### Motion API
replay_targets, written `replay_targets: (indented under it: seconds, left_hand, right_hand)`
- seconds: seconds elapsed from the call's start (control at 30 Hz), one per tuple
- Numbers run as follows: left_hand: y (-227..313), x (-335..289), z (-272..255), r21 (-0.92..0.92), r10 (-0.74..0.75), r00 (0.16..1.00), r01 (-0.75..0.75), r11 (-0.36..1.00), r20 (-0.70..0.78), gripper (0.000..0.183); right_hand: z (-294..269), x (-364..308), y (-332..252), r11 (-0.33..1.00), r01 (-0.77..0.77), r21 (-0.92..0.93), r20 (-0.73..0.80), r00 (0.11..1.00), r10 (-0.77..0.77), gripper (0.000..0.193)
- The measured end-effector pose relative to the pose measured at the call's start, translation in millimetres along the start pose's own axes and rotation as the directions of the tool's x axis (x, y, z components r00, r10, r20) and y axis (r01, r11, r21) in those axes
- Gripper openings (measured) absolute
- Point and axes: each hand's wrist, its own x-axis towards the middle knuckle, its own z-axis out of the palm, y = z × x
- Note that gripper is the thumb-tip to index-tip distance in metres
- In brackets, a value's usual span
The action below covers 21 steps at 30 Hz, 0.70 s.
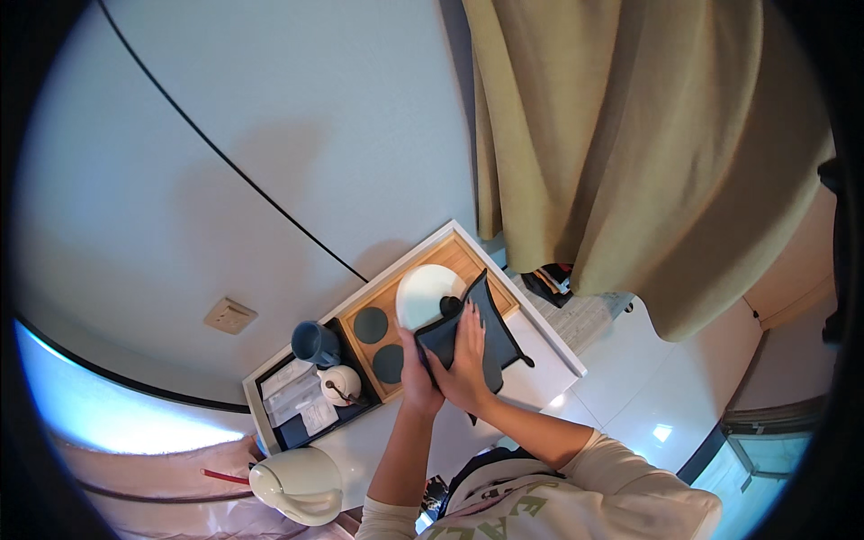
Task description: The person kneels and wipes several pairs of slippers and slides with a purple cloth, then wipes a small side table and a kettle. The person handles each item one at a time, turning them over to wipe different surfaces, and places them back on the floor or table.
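Observation:
Held over the wooden tray (416, 270) is a dark grey, soft-looking square sheet (493, 326) with a black rim and small dark tabs at its corners. My left hand (419, 376) grips its left edge, fingers upright along it. Across its face my right hand (465, 358) lies flat with fingers stretched; its thumb is near the left hand. Partly behind the sheet, a white round disc (425, 292) with a black knob rests on the tray. Two dark round coasters (371, 325) lie left of my hands.
A black tray section (292, 436) holds packets, a blue-grey mug (314, 343) and a small white pot (338, 385). A white kettle (297, 486) stands at the table's lower left. Beige curtains (621, 135) hang at right; a wall socket (230, 315) is at left.

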Motion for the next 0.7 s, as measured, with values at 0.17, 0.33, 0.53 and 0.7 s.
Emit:
replay_targets:
  seconds: [0.17,0.33,0.53,0.7]
  left_hand:
    - [13.0,-50.7,-21.1,-0.101,0.04,0.991,-0.028,0.995,0.124,0.056]
    - [35.9,-95.3,-39.3,-0.034,0.05,0.999,-0.05,0.998,-0.011,0.067]
    - [51.6,-137.9,-46.0,-0.083,0.197,0.975,-0.189,0.979,0.107,0.066]
    - [55.3,-163.3,-62.3,-0.044,0.099,0.995,-0.1,0.994,-0.013,0.073]
  right_hand:
    - [-31.9,16.1,-26.7,0.982,0.187,-0.011,0.035,0.982,-0.186,0.079]
    - [-43.0,-17.7,-57.1,0.881,0.449,-0.15,0.186,0.888,-0.421,0.084]
    - [-16.0,-83.9,-88.4,0.905,0.413,-0.1,0.004,0.91,-0.414,0.072]
    - [-31.2,-57.4,-95.1,0.859,0.499,0.116,0.01,0.864,-0.503,0.035]
